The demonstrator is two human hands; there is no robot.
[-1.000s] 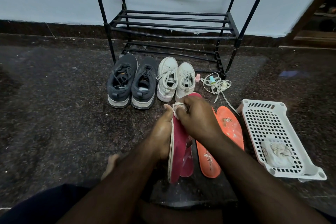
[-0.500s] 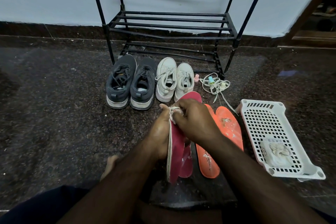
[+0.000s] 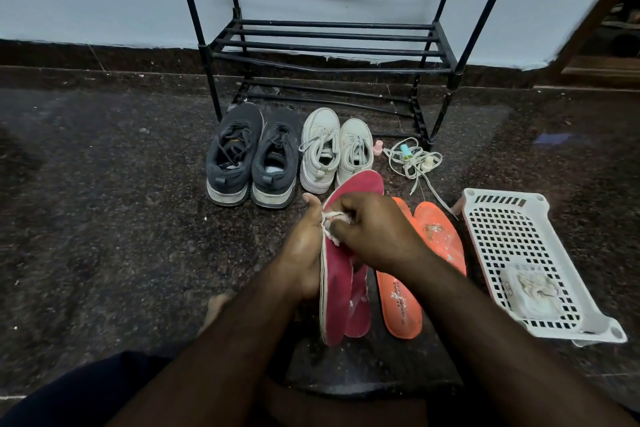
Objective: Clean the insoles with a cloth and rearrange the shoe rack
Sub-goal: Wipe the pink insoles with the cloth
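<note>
My left hand holds a pink insole on edge, toe end pointing away from me. My right hand presses a small white cloth against the insole's upper part. A second pink insole lies flat just behind it, partly hidden. Two orange insoles lie on the floor to the right. The black metal shoe rack stands against the wall with bare shelves. A dark grey pair of sneakers and a white pair sit in front of it.
A white perforated plastic basket lies at the right with a crumpled white cloth inside. Loose white laces with small items lie by the rack's right leg. The floor is dark speckled stone. My bare foot shows below the left arm.
My right hand with the cloth has slid a little down and along the pink insole's surface. The left hand keeps the insole in the same place.
</note>
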